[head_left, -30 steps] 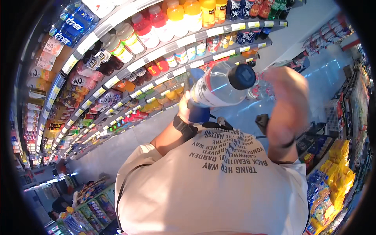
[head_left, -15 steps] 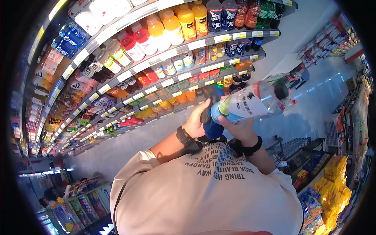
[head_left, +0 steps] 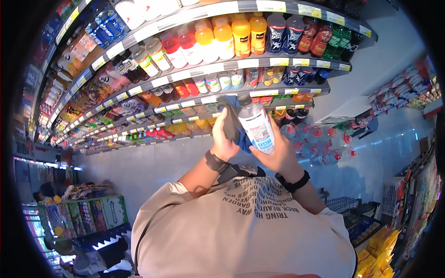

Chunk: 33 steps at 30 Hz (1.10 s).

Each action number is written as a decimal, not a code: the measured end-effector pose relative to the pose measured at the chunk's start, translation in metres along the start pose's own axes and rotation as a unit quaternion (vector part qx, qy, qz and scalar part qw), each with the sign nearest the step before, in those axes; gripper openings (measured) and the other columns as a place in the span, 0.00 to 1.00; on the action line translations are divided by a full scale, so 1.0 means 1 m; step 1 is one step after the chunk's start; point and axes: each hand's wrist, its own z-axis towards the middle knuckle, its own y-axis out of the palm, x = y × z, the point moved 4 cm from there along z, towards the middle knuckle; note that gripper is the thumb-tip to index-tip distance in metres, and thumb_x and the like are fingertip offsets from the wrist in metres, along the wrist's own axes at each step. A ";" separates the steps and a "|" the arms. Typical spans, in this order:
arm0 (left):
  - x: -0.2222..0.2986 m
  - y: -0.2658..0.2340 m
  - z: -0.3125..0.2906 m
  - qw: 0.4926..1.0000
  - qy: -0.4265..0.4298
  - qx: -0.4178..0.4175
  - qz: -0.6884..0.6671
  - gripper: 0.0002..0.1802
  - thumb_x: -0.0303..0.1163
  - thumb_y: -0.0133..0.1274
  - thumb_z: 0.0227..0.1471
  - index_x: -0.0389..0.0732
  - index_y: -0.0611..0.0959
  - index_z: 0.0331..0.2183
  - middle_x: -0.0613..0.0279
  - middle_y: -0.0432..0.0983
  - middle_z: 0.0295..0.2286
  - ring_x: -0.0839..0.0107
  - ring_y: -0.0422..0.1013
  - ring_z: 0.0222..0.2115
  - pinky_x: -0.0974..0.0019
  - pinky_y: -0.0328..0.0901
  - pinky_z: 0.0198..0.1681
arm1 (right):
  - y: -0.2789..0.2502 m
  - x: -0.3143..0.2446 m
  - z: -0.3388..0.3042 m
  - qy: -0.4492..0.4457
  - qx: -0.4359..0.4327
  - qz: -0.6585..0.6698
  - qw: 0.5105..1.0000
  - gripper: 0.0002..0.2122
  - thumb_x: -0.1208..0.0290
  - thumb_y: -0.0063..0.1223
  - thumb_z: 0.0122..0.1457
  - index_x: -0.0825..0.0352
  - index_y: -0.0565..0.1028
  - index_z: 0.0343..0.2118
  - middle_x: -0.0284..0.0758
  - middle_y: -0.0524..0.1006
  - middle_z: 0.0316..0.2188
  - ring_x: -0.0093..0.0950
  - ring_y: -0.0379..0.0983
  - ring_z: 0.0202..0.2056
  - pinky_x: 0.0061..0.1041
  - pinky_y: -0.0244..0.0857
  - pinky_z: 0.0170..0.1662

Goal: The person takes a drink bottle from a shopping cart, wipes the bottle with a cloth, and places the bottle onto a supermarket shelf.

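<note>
A clear bottle with a dark cap and a white and light-blue label stands tilted in front of my chest, its cap toward the shelves. My right hand grips it around the lower half, with the thumb at the base. Bunched in my left hand is a cloth, grey on one face and dark blue on the other. The cloth lies against the bottle's left side. My left fingers are partly hidden behind it.
Curved-looking shelves full of drink bottles stretch across the far side. Several big clear jugs with red handles stand on the floor to the right. Yellow packages and a dark wire basket are lower right; a display stand is lower left.
The bottle has swung from lying with its cap to the right to standing nearly upright, cap toward the shelves. Both hands still hold bottle and cloth. The view has shifted, uncovering the jugs.
</note>
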 end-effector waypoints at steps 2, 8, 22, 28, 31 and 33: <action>0.016 0.022 -0.003 1.000 0.017 -0.002 0.013 0.28 0.47 0.38 0.61 0.37 0.72 0.54 0.53 0.72 0.50 0.59 0.68 0.52 0.56 0.59 0.58 | 0.001 0.007 0.006 -0.027 0.003 -0.009 1.000 0.44 0.60 0.67 0.44 0.72 0.56 0.62 0.50 0.78 0.37 0.44 0.78 0.37 0.35 0.72 0.39; 0.066 0.081 -0.014 0.898 0.244 -0.275 0.242 0.30 0.41 0.52 0.55 0.30 0.68 0.52 0.43 0.69 0.52 0.53 0.65 0.55 0.52 0.57 0.59 | 0.010 0.013 0.013 -0.032 -0.033 0.076 0.996 0.44 0.60 0.68 0.44 0.73 0.57 0.62 0.49 0.78 0.40 0.42 0.78 0.40 0.34 0.72 0.42; 0.135 0.104 -0.027 0.520 0.325 -0.316 0.724 0.20 0.29 0.62 0.37 0.37 0.80 0.37 0.52 0.76 0.38 0.55 0.74 0.38 0.60 0.68 0.44 | 0.038 -0.036 0.031 -0.025 -0.049 -0.093 0.994 0.27 0.56 0.68 0.41 0.64 0.70 0.42 0.39 0.78 0.27 0.41 0.77 0.29 0.36 0.71 0.32; 0.160 0.086 -0.002 0.647 0.024 -0.452 0.613 0.13 0.26 0.55 0.46 0.34 0.80 0.38 0.62 0.77 0.31 0.75 0.72 0.28 0.69 0.68 0.32 | 0.061 -0.051 0.020 0.023 -0.035 -0.133 0.990 0.38 0.57 0.67 0.41 0.65 0.66 0.57 0.43 0.79 0.31 0.41 0.78 0.31 0.36 0.72 0.34; 0.168 0.069 0.017 0.629 -0.069 -0.471 0.614 0.12 0.28 0.57 0.47 0.35 0.80 0.36 0.64 0.76 0.26 0.78 0.70 0.25 0.73 0.66 0.29 | 0.072 -0.060 0.014 0.037 -0.042 -0.179 0.982 0.38 0.59 0.67 0.40 0.65 0.66 0.56 0.43 0.79 0.31 0.42 0.78 0.32 0.37 0.72 0.34; 0.165 0.060 0.022 0.657 -0.154 -0.506 0.538 0.10 0.29 0.57 0.48 0.35 0.79 0.33 0.65 0.75 0.24 0.79 0.69 0.28 0.74 0.64 0.32 | 0.078 -0.065 0.008 0.045 -0.027 -0.133 0.990 0.38 0.59 0.68 0.38 0.65 0.67 0.56 0.43 0.78 0.30 0.44 0.77 0.31 0.37 0.71 0.33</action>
